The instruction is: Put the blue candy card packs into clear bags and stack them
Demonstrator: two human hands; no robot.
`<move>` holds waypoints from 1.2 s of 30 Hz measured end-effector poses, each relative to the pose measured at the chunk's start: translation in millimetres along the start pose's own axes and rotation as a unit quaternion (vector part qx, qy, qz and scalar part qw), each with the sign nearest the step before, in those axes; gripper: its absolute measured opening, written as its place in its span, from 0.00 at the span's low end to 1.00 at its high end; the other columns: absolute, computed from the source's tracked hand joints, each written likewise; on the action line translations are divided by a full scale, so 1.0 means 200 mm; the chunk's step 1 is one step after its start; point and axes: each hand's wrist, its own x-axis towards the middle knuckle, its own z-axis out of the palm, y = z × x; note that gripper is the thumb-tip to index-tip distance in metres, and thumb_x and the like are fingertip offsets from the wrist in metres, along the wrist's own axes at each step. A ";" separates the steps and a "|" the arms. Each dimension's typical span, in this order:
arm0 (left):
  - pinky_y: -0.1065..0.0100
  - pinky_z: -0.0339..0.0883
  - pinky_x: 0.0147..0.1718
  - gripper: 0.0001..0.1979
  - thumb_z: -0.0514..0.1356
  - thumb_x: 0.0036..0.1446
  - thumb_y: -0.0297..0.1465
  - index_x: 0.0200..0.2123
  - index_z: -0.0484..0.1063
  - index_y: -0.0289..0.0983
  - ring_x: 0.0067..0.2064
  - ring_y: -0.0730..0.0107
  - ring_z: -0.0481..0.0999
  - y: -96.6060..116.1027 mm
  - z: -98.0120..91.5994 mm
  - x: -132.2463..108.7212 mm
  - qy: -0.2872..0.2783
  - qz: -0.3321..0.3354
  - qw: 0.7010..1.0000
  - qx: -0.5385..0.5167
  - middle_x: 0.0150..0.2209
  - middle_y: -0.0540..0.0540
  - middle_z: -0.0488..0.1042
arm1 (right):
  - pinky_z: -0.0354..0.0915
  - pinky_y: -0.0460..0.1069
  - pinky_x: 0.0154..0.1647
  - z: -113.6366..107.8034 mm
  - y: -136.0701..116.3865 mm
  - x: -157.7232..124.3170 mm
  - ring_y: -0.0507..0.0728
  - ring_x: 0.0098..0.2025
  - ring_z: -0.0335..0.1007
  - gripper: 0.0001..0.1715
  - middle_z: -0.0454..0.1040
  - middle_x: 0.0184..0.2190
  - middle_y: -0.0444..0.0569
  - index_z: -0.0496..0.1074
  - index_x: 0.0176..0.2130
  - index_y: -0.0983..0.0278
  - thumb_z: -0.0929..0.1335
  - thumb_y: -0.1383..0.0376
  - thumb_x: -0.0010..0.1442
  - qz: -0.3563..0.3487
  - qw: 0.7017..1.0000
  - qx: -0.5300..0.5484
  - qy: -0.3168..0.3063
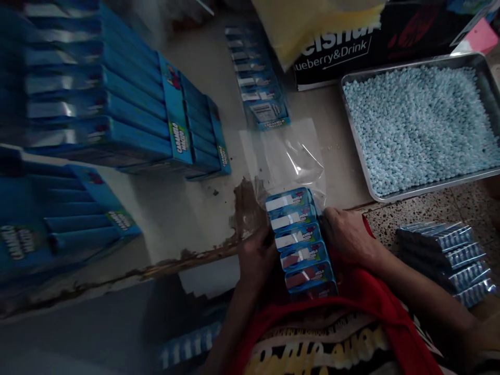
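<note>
A row of several small blue candy boxes (300, 237), printed "Caramelo Macizo", stands at the table's front edge against my body. A clear plastic bag (292, 151) lies flat on the table, its near end meeting the far end of the row. My left hand (255, 258) presses against the row's left side, its fingertips dark and partly hidden. On the other side my right hand (347, 232) is closed with curled fingers at the boxes' far right corner, close to the bag's edge. Whether it also pinches the plastic, I cannot tell.
Tall stacks of blue candy boxes (136, 104) fill the left. A wrapped row of boxes (255, 73) lies farther back. A metal tray (357, 133) of pale blue pellets stands right, before a black carton (339, 57). Shiny wrapped packs (449, 255) sit lower right.
</note>
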 end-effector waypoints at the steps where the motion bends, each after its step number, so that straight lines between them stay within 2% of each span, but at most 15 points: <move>1: 0.69 0.69 0.27 0.10 0.65 0.61 0.39 0.35 0.82 0.39 0.29 0.65 0.78 0.02 0.02 -0.01 -0.010 -0.019 1.000 -0.014 0.28 0.49 0.81 | 0.44 0.53 0.31 0.02 0.01 -0.01 0.58 0.35 0.76 0.15 0.83 0.39 0.55 0.77 0.47 0.65 0.61 0.65 0.75 0.007 1.000 -0.002 0.005; 3: 0.68 0.71 0.31 0.11 0.64 0.62 0.38 0.36 0.82 0.38 0.32 0.63 0.80 0.04 0.05 0.00 -0.007 -0.048 0.998 -0.035 0.31 0.47 0.82 | 0.47 0.52 0.32 0.08 0.02 0.00 0.59 0.38 0.78 0.16 0.84 0.42 0.54 0.76 0.48 0.65 0.61 0.63 0.76 0.028 0.998 0.008 0.058; 7: 0.63 0.75 0.41 0.13 0.64 0.63 0.38 0.45 0.79 0.36 0.43 0.60 0.82 0.07 0.12 0.07 0.085 -0.042 0.993 -0.066 0.41 0.41 0.83 | 0.55 0.49 0.36 0.17 0.07 0.09 0.57 0.43 0.79 0.21 0.83 0.49 0.53 0.72 0.61 0.64 0.64 0.59 0.75 0.023 0.969 0.068 0.237; 9: 0.63 0.77 0.44 0.16 0.65 0.64 0.40 0.51 0.77 0.37 0.45 0.61 0.83 0.07 0.15 0.09 0.136 -0.041 0.985 -0.093 0.45 0.40 0.82 | 0.58 0.49 0.37 0.19 0.08 0.11 0.55 0.41 0.79 0.20 0.84 0.47 0.53 0.75 0.59 0.64 0.64 0.59 0.75 -0.002 0.952 0.093 0.293; 11: 0.62 0.77 0.46 0.17 0.65 0.66 0.41 0.53 0.76 0.38 0.46 0.63 0.83 0.08 0.16 0.11 0.169 -0.029 0.980 -0.101 0.46 0.41 0.83 | 0.61 0.48 0.39 0.18 0.09 0.12 0.55 0.41 0.80 0.18 0.85 0.43 0.52 0.79 0.52 0.64 0.63 0.59 0.75 -0.031 0.941 0.101 0.320; 14: 0.64 0.77 0.47 0.12 0.64 0.69 0.41 0.44 0.80 0.38 0.44 0.65 0.83 0.10 0.14 0.16 0.210 0.043 0.976 -0.043 0.42 0.43 0.84 | 0.64 0.48 0.40 0.13 0.08 0.14 0.54 0.39 0.79 0.20 0.85 0.38 0.51 0.82 0.44 0.62 0.62 0.60 0.75 -0.063 0.929 0.113 0.345; 17: 0.67 0.76 0.43 0.10 0.64 0.69 0.36 0.37 0.81 0.38 0.39 0.68 0.84 0.16 0.07 0.20 0.243 0.135 0.960 0.027 0.36 0.46 0.84 | 0.66 0.48 0.39 0.05 0.06 0.14 0.53 0.34 0.77 0.19 0.84 0.34 0.50 0.81 0.41 0.63 0.63 0.60 0.74 -0.081 0.919 0.143 0.360; 21: 0.71 0.75 0.38 0.09 0.65 0.67 0.30 0.32 0.80 0.39 0.34 0.70 0.84 0.24 -0.01 0.18 0.242 0.200 0.947 0.073 0.32 0.48 0.84 | 0.68 0.47 0.35 0.00 0.03 0.08 0.52 0.30 0.75 0.18 0.80 0.28 0.47 0.77 0.30 0.61 0.65 0.61 0.70 -0.102 0.904 0.188 0.370; 25: 0.71 0.76 0.39 0.06 0.65 0.69 0.28 0.36 0.79 0.39 0.37 0.70 0.85 0.25 -0.02 0.07 0.236 0.209 0.946 0.072 0.36 0.48 0.85 | 0.70 0.46 0.34 0.05 0.04 -0.01 0.52 0.30 0.78 0.17 0.82 0.28 0.47 0.77 0.30 0.61 0.66 0.63 0.69 -0.137 0.891 0.202 0.384; 29: 0.72 0.75 0.41 0.03 0.66 0.67 0.25 0.40 0.78 0.38 0.38 0.71 0.85 0.21 0.00 0.01 0.229 0.251 0.936 0.087 0.37 0.47 0.85 | 0.70 0.45 0.33 0.12 0.08 -0.05 0.52 0.30 0.80 0.19 0.83 0.29 0.49 0.78 0.30 0.61 0.65 0.63 0.71 -0.147 0.898 0.163 0.381; 33: 0.74 0.73 0.39 0.05 0.68 0.64 0.25 0.38 0.76 0.39 0.35 0.71 0.84 0.18 -0.04 -0.03 0.230 0.286 0.923 0.121 0.35 0.49 0.84 | 0.68 0.45 0.32 0.16 0.11 -0.09 0.51 0.28 0.78 0.20 0.81 0.26 0.47 0.77 0.29 0.61 0.66 0.64 0.73 -0.174 0.895 0.130 0.390; 36: 0.73 0.73 0.39 0.05 0.68 0.65 0.25 0.42 0.78 0.39 0.36 0.70 0.85 0.14 -0.05 -0.12 0.212 0.317 0.907 0.178 0.37 0.48 0.85 | 0.68 0.45 0.34 0.19 0.14 -0.15 0.50 0.29 0.76 0.19 0.81 0.28 0.46 0.77 0.31 0.61 0.67 0.64 0.74 -0.214 0.889 0.105 0.390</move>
